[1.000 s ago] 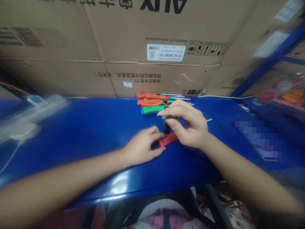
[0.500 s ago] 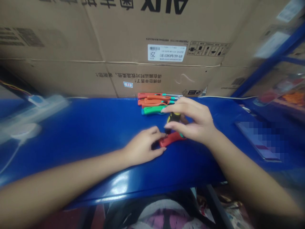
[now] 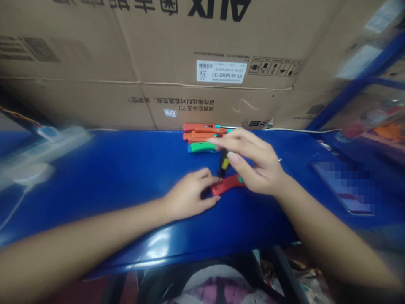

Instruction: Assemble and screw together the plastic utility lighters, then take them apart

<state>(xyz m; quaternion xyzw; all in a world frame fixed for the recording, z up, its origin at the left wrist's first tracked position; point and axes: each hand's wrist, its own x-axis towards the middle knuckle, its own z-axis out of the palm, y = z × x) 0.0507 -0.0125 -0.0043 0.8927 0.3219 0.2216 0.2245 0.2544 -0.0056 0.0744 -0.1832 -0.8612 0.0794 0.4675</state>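
Brace the red handle [image 3: 228, 184] flat on the blue worktop [image 3: 120, 169], between the two hands and nearer to the body than the green-handled tool [image 3: 201, 147]. Pinch its left end with the left hand [image 3: 190, 192]: a narrow grip there, finger and thumb on opposite sides. Mind the fingertip right beside the screwdriver shaft, in case of a slip.

Hold the black-and-yellow screwdriver [image 3: 223, 162] nearly upright, tip down at the left end of the red handle, top leaning slightly to the right. For the right hand [image 3: 256, 162], a loose grip about the upper part of the screwdriver, thumb beside the yellow patch, forefinger stretched out above. Impossible to tell the exact contact of the other fingers, hidden behind thumb and palm.

Straighten the lean a little, perhaps, and press down along the shaft while turning. Twist with the fingertips, in short even turns, without lifting the tip. Too small to tell the seating of the tip, so feel for a firm bite. Match any added pressure with a firmer left pinch, to prevent sliding on the glossy worktop. Steer the right-hand fingers clear of the orange-handled tools [image 3: 205, 131], close beyond, against the cardboard box [image 3: 126, 105].
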